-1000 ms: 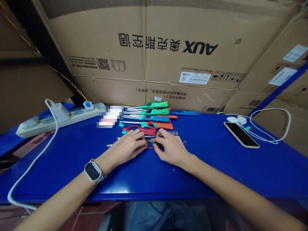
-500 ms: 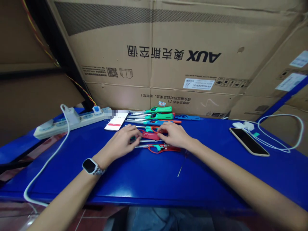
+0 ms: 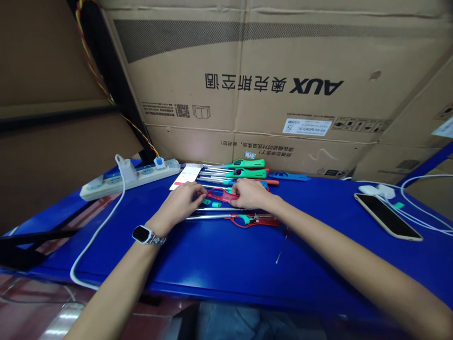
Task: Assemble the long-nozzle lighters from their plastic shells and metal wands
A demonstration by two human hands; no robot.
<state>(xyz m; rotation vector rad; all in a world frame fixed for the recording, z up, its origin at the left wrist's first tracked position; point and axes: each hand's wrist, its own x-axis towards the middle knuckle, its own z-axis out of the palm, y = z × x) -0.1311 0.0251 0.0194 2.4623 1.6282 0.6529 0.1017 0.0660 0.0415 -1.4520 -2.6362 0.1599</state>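
Left hand (image 3: 184, 202) and right hand (image 3: 249, 193) each grip an end of the red lighter casing (image 3: 220, 194), lying on the desk (image 3: 212, 264) between them, long axis left-to-right; neither nearer.

Lighter shell (image 3: 221, 194) on table (image 3: 212, 264) between left hand (image 3: 184, 200) and right hand (image 3: 249, 192), assembled lighter (image 3: 247, 218) just in front, lighter row (image 3: 244, 172) behind, power strip (image 3: 127, 175) far left, phone (image 3: 387, 216) right, cardboard box (image 3: 247, 94) behind all.

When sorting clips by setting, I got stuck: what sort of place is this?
Likely a storeroom doubling as a workbench: big cartons behind a blue table, long lighters in a row on it.
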